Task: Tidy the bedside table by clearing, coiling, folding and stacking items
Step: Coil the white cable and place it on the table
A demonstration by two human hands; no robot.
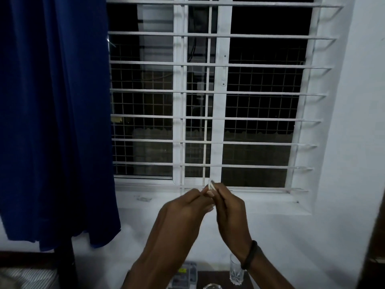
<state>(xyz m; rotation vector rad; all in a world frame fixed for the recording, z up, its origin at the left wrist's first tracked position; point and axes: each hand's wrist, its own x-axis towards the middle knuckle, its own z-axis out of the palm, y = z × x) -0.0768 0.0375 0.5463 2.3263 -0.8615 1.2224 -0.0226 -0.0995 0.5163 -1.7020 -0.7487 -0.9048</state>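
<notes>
Presently you hold both hands raised before the window grille point(208, 90), above the bedside table point(220, 278); your left hand point(183, 207) and right hand point(229, 205) meet fingertip to fingertip, each pinching a small white item point(210, 185), seemingly a doubled loop of thin cable, though too small to identify firmly; only its short tip shows above the fingers, the rest hidden in the grip. Risk, as judged: the pinch is shallow, so a slack loop may slip and uncoil, or drop toward the drinking glass point(236, 272) standing on the table below your right wrist; a falling hand or cable could tip it; the blurred box point(185, 275) at the table's near left is less exposed. Orientation: the visible tip points up and slightly left; its long axis runs near vertical, tilted.
</notes>
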